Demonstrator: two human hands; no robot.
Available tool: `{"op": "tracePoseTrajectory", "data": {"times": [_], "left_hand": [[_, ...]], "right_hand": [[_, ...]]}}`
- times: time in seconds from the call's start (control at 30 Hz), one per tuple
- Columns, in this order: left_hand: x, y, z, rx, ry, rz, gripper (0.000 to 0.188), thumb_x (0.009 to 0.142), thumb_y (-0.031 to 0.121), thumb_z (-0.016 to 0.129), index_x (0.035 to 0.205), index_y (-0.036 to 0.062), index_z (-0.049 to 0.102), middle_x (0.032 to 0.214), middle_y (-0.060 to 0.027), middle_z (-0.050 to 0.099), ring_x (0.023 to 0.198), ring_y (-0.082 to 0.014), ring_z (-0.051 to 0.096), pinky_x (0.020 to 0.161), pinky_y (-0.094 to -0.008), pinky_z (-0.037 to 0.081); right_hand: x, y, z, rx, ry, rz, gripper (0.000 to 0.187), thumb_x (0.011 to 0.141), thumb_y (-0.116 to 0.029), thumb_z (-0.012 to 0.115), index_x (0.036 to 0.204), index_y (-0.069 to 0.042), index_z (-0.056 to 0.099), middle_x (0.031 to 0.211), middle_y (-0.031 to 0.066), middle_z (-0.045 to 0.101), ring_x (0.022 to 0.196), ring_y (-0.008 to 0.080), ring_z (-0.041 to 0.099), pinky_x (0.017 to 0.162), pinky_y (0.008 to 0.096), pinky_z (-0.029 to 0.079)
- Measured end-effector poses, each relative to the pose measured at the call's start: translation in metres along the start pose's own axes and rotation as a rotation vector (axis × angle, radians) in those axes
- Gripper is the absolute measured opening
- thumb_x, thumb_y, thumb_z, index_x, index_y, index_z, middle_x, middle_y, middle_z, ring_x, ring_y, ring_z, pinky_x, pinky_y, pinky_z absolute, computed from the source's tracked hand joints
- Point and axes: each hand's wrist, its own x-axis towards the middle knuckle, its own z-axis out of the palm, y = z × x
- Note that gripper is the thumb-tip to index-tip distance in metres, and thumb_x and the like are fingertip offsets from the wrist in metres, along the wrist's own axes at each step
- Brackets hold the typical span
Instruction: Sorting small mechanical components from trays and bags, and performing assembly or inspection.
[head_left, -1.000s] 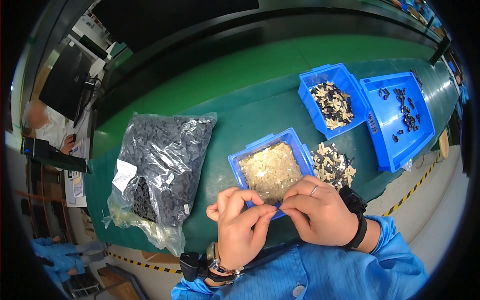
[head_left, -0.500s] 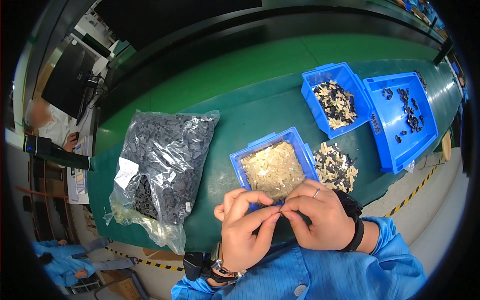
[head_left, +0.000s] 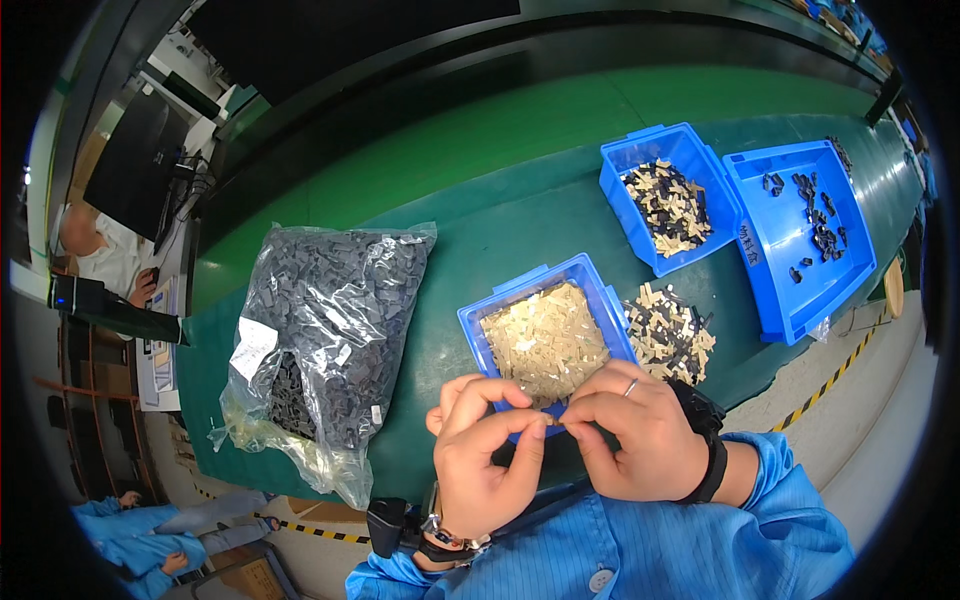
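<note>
My left hand and my right hand meet in front of the near blue bin. Thumb and forefinger of each are pinched together, and a small tan piece shows between the fingertips. Its exact kind is too small to make out. The bin just beyond is filled with flat, shiny, gold-coloured pieces. To its right, a loose pile of black and cream-gold pieces lies on the green table mat, close to my right hand.
A large clear bag of dark grey parts lies at left. Farther right stand a blue bin of mixed black and gold pieces and a shallow blue tray with black parts. Another person sits at far left; a blue-clothed person is lower left.
My left fingertips have shifted slightly left and apart from my right ones, so the small tan piece shows between them. The blue-clothed person at lower left has moved right.
</note>
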Motion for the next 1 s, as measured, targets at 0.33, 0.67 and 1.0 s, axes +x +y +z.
{"op": "tracePoseTrajectory", "data": {"times": [0.33,0.67,1.0], "left_hand": [[0.005,-0.006,-0.004,0.436,0.033,0.068,0.015,0.067,0.005,0.075,0.080,0.0126,0.074,0.099,0.0012,0.060,0.101,-0.0232,0.051,0.087,-0.0403,0.025],[0.001,0.018,-0.025,-0.287,-0.144,-0.165,0.014,0.091,0.005,0.059,0.090,-0.0045,0.069,0.085,-0.0118,0.068,0.067,-0.0108,0.054,0.056,-0.0232,0.039],[-0.012,0.006,-0.029,-0.757,-0.429,-0.579,0.018,0.095,0.009,0.059,0.088,-0.0064,0.066,0.072,-0.0075,0.065,0.064,-0.0073,0.054,0.055,-0.0209,0.040]], "right_hand": [[0.000,0.006,-0.012,-0.154,0.104,0.012,0.014,0.071,0.004,0.068,0.083,-0.002,0.064,0.081,0.0093,0.061,0.073,0.0279,0.060,0.063,0.0358,0.049],[0.005,0.004,-0.022,-0.329,0.050,-0.364,0.023,0.065,-0.008,0.068,0.087,-0.010,0.068,0.088,0.0021,0.060,0.077,0.0215,0.060,0.061,0.0320,0.046],[0.004,-0.002,-0.016,-0.266,0.002,-0.507,0.021,0.064,-0.009,0.074,0.084,-0.013,0.070,0.090,0.0003,0.059,0.078,0.0187,0.059,0.059,0.0306,0.044]]}}
